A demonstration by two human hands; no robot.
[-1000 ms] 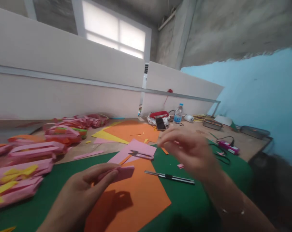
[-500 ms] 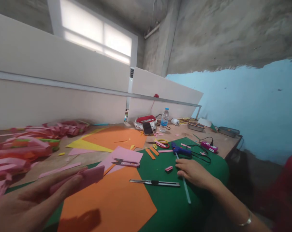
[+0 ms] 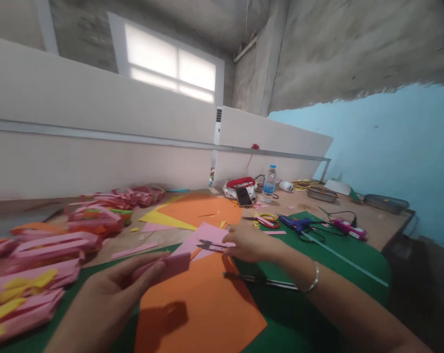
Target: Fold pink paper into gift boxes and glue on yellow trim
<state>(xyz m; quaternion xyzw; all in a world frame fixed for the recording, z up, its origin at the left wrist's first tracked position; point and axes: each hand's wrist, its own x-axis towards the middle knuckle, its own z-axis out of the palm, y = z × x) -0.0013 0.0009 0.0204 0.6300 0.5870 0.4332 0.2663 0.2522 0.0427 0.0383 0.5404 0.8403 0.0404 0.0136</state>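
My left hand (image 3: 122,289) is closed on a folded pink paper piece (image 3: 176,268), held above the orange sheet (image 3: 200,309). My right hand (image 3: 244,242) reaches across to the small pink-handled snips (image 3: 210,246), its fingers at the handle end. The snips lie on a pink sheet (image 3: 192,240), blades pointing left. Below my right forearm is a metal cutter knife (image 3: 262,281), partly covered by the arm. A blue glue gun (image 3: 295,223) with a long clear glue stick (image 3: 347,260) rests on the green mat (image 3: 369,255).
Pink paper strips and folded pieces (image 3: 60,245) pile up at the left. Farther back are yellow-handled scissors (image 3: 268,219), a phone (image 3: 243,197), a water bottle (image 3: 269,185) and a pink device with a cable (image 3: 349,229). A white partition (image 3: 97,166) stands behind the table.
My right hand has left the glue stick and moved left to the snips. The glue stick now slants to the right. My left hand still holds the pink piece. The view has turned left.
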